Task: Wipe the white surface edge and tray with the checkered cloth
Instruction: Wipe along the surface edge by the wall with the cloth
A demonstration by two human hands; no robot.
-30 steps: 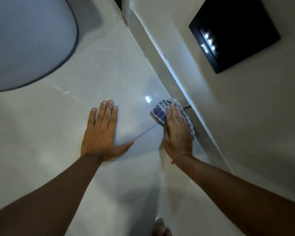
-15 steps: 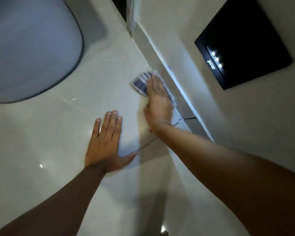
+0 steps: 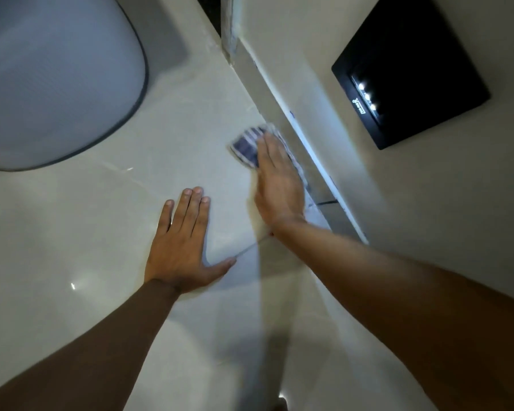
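The blue-and-white checkered cloth point(image 3: 248, 145) lies on the glossy white surface point(image 3: 172, 137), right beside the raised edge strip point(image 3: 282, 120) where the surface meets the wall. My right hand point(image 3: 279, 185) presses flat on the cloth, fingers pointing away from me; only the cloth's far and right edges show around it. My left hand point(image 3: 184, 244) rests palm down on the white surface, to the left of and nearer to me than the right hand, with fingers together, thumb spread and nothing in it.
A large grey rounded object with a dark rim point(image 3: 54, 81) fills the upper left. A black panel with small lights point(image 3: 410, 75) is on the wall at upper right. A thin joint line point(image 3: 251, 246) crosses the surface between my hands.
My right hand slid the cloth away from me along the edge strip over the last second, then stayed about there. My left hand has kept its place on the surface.
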